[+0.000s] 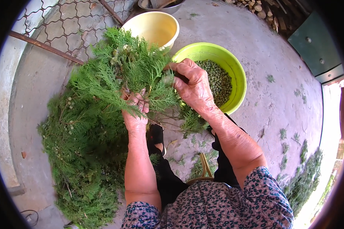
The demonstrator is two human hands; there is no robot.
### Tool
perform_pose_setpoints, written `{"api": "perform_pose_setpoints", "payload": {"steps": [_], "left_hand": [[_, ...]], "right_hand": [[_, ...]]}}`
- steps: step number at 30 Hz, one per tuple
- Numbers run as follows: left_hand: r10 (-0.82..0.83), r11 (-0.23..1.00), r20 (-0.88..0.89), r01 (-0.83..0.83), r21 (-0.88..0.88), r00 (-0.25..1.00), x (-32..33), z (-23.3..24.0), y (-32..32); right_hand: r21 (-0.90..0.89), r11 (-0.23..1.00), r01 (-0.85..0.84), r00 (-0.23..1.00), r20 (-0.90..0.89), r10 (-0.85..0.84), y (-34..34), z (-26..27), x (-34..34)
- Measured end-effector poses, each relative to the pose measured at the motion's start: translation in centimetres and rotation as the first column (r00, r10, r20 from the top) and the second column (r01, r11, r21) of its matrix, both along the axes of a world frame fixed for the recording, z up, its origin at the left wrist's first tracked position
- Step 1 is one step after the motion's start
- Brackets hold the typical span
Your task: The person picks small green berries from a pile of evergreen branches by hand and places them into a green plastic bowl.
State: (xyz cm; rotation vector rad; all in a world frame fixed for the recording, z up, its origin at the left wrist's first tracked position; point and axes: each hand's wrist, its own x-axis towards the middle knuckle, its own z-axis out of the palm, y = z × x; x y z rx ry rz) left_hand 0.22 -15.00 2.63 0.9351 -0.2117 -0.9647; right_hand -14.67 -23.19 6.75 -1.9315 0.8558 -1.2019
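My left hand [136, 118] is closed around the stems of a leafy evergreen branch [114, 77], probably arborvitae, which fans out above the fist. A few pale green seed cones [114, 58] show among its sprays. At the branch's right edge, the thumb and forefinger of my right hand [193, 84] are bent toward a blurred sprig; whether they pinch anything is unclear. Below and beyond that hand stands a lime-green plastic basin [238, 77], partly filled with small round green cones [219, 81]. My wrist and hand hide part of its near left side.
A large heap of cut branches [83, 160] lies left of my legs. Beyond the branch stand a cream basin [152, 24] and a metal basin [172, 8]. A rusty wire-mesh frame [66, 25] lies upper left. Firewood [259, 8], a green cabinet [315, 45] and more greenery [304, 174] are right.
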Motion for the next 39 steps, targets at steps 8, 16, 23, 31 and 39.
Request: {"api": "perform_pose_setpoints", "payload": {"steps": [8,16,23,31,39], "left_hand": [[0.157,0.984,-0.221,-0.133,0.119,0.963,-0.1,-1.8,-0.5],[0.106,0.994,-0.151,-0.1,0.044,0.983,0.7,-1.8,-0.3],[0.139,0.99,-0.2,-0.137,0.024,0.97,0.4,-1.7,-0.7],[0.041,0.998,-0.068,-0.038,0.044,0.997,0.7,-1.9,-0.4],[0.123,0.988,-0.184,-0.103,0.115,0.975,0.9,-2.8,-0.5]], "right_hand": [[0.539,0.826,-0.166,0.846,0.508,-0.161,0.1,-1.2,0.6],[0.545,0.756,-0.364,0.567,0.773,-0.285,-2.6,-0.4,-1.6],[0.655,0.568,-0.498,0.776,0.629,-0.045,-0.2,-2.1,-0.7],[0.636,0.607,-0.477,0.819,0.573,0.043,0.3,-1.4,-0.2],[0.619,0.552,-0.558,0.798,0.582,0.155,0.5,-0.6,-0.5]]}}
